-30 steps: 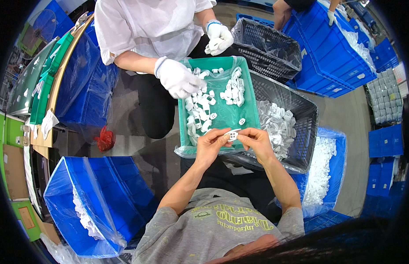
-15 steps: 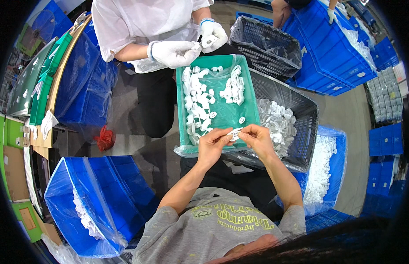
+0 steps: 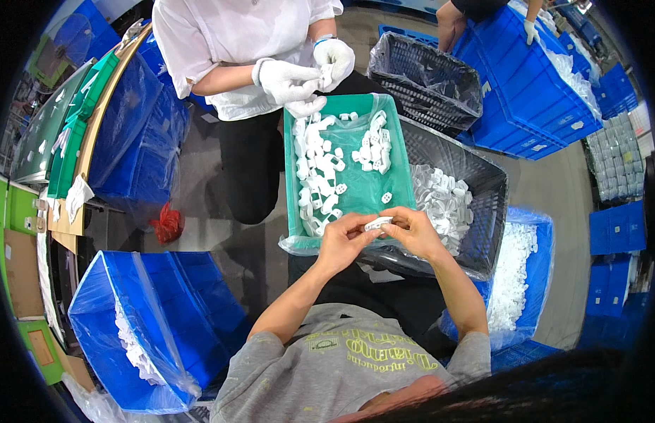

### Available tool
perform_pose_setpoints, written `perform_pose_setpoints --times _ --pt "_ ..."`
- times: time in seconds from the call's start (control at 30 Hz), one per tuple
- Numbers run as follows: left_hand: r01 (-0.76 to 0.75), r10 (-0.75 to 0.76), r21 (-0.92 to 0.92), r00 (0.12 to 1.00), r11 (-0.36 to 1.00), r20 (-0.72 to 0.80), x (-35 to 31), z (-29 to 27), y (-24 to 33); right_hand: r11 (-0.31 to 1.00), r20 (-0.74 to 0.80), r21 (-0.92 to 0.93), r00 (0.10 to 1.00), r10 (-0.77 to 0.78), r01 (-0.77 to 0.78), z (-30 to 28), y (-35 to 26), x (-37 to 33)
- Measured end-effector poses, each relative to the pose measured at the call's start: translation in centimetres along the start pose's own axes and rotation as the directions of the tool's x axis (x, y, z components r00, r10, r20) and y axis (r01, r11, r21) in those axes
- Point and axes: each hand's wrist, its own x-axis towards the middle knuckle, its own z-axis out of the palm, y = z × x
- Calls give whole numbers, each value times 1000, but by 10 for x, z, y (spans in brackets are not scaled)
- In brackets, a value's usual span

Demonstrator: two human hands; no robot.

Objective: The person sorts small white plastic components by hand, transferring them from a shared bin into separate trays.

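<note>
Far to the left of the green tray (image 3: 355,201), a wood-edged counter (image 3: 77,224) carries narrower green trays (image 3: 73,151). On the tray's near left stands a blue crate (image 3: 190,289) lined with clear plastic, with white pieces (image 3: 138,349) inside; a red bag (image 3: 168,224) lies on the floor left of the tray. Beyond the tray's far left corner, a co-worker's gloved hands (image 3: 288,81) hold a little white piece. Inside the tray, a long heap of white parts (image 3: 317,166) runs along the left side. The person's left hand (image 3: 339,243) is at the tray's near end, its grip pinching one end of a white plastic part (image 3: 378,223). This part is above the tray's near end, right of centre. A second heap (image 3: 373,144) occupies the tray's far right, and a loose piece (image 3: 386,197) lies just beyond the held part. The right hand (image 3: 417,234), at the tray's near right corner, has its grip pinched on the part's other end. Right of the tray, a black crate (image 3: 489,190) contains translucent pieces (image 3: 441,201).
</note>
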Motion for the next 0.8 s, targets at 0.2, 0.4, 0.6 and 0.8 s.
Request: perform_pose_setpoints --times 0.2,0.4,0.6,0.8 --pt "-89 130 359 987 929 -92 -5 11 8 938 -79 -319 983 -165 132 5 0 -4" --pt "-109 170 370 976 923 -138 -2 13 -4 876 -85 -430 956 -282 220 4 1 -2" --pt "-192 322 546 935 815 -151 7 17 -5 793 -227 -556 873 -432 248 19 4 1" --pt "-200 314 513 938 835 -146 9 16 -7 855 -243 -450 886 -394 257 14 9 5"
